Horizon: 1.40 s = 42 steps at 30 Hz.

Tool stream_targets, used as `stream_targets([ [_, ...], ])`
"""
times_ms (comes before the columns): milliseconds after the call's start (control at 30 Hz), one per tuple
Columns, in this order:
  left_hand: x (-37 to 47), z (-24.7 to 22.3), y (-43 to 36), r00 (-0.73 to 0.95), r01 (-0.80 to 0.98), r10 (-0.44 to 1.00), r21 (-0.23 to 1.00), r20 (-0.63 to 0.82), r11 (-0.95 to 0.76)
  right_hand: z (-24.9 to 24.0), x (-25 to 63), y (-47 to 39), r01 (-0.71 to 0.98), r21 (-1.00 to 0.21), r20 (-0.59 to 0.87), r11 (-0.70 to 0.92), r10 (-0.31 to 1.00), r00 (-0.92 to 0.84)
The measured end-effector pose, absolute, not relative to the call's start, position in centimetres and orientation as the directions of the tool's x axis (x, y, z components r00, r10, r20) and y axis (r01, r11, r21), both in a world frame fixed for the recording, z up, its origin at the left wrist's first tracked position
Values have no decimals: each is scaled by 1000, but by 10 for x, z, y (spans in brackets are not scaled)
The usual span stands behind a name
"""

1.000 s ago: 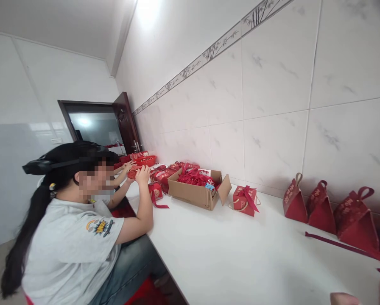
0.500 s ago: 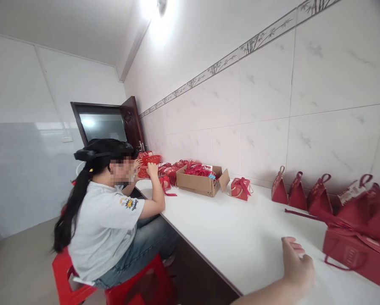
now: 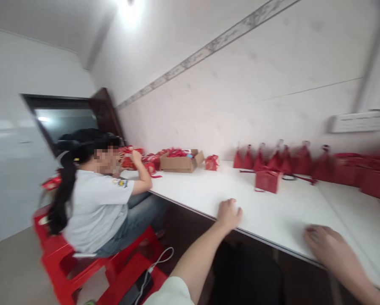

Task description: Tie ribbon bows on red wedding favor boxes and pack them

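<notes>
My left hand [image 3: 230, 215] rests at the front edge of the white table [image 3: 205, 192], its fingers loosely bent and the thumb apart. It holds nothing that I can see. Farther right, my right hand [image 3: 328, 243] hovers or lies over the table edge. Motion smears its fingers, and whether they hold anything is hidden. Beyond both hands stands a red gift box [image 3: 268, 180] with a ribbon and a cord handle. Behind it, a row of peaked red gift boxes [image 3: 274, 162] with loop handles lines the wall.
A co-worker [image 3: 97, 203] sits at the left, hands raised among red boxes. An open cardboard carton [image 3: 177, 164] of red items and another red box [image 3: 212, 162] stand along the wall. A red stool [image 3: 161, 271] beside me carries a dark device [image 3: 135, 288] with a white cable.
The view has swung to the right and down. My left hand now lies by the table edge, away from the red gift box. My right hand has come into sight.
</notes>
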<state>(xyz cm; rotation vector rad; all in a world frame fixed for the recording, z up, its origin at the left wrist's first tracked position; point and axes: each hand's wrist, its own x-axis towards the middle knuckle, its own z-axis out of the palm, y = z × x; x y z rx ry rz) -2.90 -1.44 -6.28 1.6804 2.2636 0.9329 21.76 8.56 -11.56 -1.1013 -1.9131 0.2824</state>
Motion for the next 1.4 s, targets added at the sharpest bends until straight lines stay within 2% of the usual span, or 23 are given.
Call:
stream_targets([
  [67,-31,-61,-11,-332,824,917,542,220,168,-104,214,77,639,-531,532,557,806,-260],
  [233,-35,-62,0,-248,868,945,482,212,119,-98,205,71,744,-472,494,473,841,-221],
  [467,-55,-46,1,-11,902,991,430,135,-48,-96,202,67,765,-480,460,429,866,-197],
  [600,-82,-29,36,40,864,992,495,120,-95,-91,197,66,765,-512,415,392,892,-179],
  [767,-82,-31,106,-105,731,981,682,161,-34,-71,178,94,755,-583,298,300,944,-144],
  [900,-60,-49,147,-256,556,949,831,185,-12,-47,146,151,646,-690,283,326,943,-175],
  [1033,-54,-62,162,-303,394,937,918,171,-40,-43,120,210,468,-822,267,325,945,-188],
  [1200,-74,-59,166,-350,268,920,960,177,-82,-63,120,240,215,-941,233,261,962,-146],
  [1300,-82,-52,165,-418,240,883,964,213,-119,-72,133,245,136,-977,151,162,985,-87],
  [1400,-78,-47,158,-432,232,871,962,235,-144,-75,139,250,80,-987,132,136,990,-57],
])
